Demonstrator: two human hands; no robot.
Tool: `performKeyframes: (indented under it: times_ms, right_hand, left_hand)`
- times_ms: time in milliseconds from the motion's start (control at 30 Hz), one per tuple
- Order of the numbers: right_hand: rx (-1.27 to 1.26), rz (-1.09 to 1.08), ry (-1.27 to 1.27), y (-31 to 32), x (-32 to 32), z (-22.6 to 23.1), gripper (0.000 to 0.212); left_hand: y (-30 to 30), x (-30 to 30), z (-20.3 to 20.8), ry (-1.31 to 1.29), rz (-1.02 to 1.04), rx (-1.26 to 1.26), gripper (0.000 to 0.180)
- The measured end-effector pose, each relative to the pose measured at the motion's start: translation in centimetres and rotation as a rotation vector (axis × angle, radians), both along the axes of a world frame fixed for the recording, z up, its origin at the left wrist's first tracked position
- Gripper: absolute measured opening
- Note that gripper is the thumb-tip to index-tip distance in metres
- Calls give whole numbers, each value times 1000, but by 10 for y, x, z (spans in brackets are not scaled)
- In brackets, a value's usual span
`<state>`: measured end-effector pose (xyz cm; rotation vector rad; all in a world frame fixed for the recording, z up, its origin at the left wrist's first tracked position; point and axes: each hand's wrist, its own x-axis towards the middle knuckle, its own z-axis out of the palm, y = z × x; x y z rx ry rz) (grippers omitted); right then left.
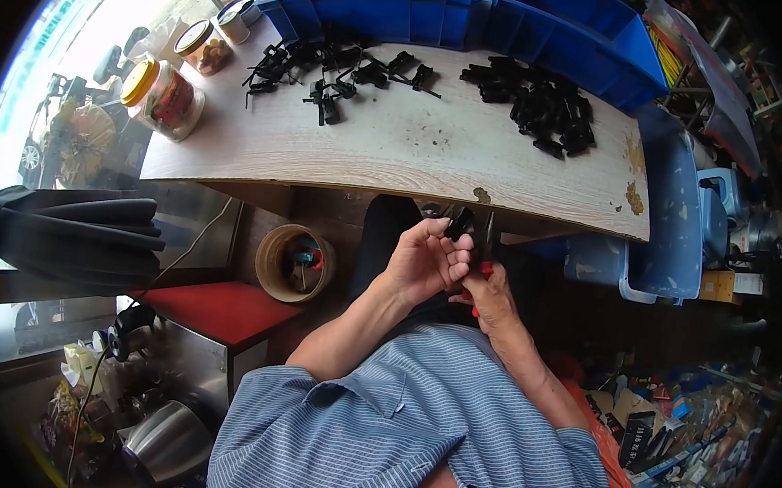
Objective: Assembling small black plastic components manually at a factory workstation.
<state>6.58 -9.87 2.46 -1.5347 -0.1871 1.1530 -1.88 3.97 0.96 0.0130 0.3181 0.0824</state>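
Observation:
My left hand (424,263) pinches a small black plastic part (459,223) between its thumb and fingers, just off the near edge of the table. Close beside it, my right hand (493,301) is wrapped round red-handled pliers (485,268), whose narrow dark jaws point away from me, next to the black part. Whether the jaws touch the part I cannot tell. On the table (397,158) lie two groups of similar black parts: a loose spread (331,69) at the far left and a denser heap (546,108) at the right.
Two blue crates (371,16) stand along the table's far side. Jars, one yellow-lidded (163,99), are at its left end. A round bin (294,264) sits below on the floor, near a red-topped cabinet (214,311). Right of the table is a pale blue tub (670,209).

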Motion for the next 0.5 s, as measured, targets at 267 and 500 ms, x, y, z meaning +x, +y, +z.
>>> performKeyframes:
  times_ms: [267, 500]
  right_hand:
    - [32, 45, -4, 1, 3, -2, 45]
    - [17, 49, -11, 3, 1, 4, 40]
  left_hand:
    - [2, 1, -15, -230, -57, -104, 40]
    - [0, -1, -6, -65, 6, -15, 29]
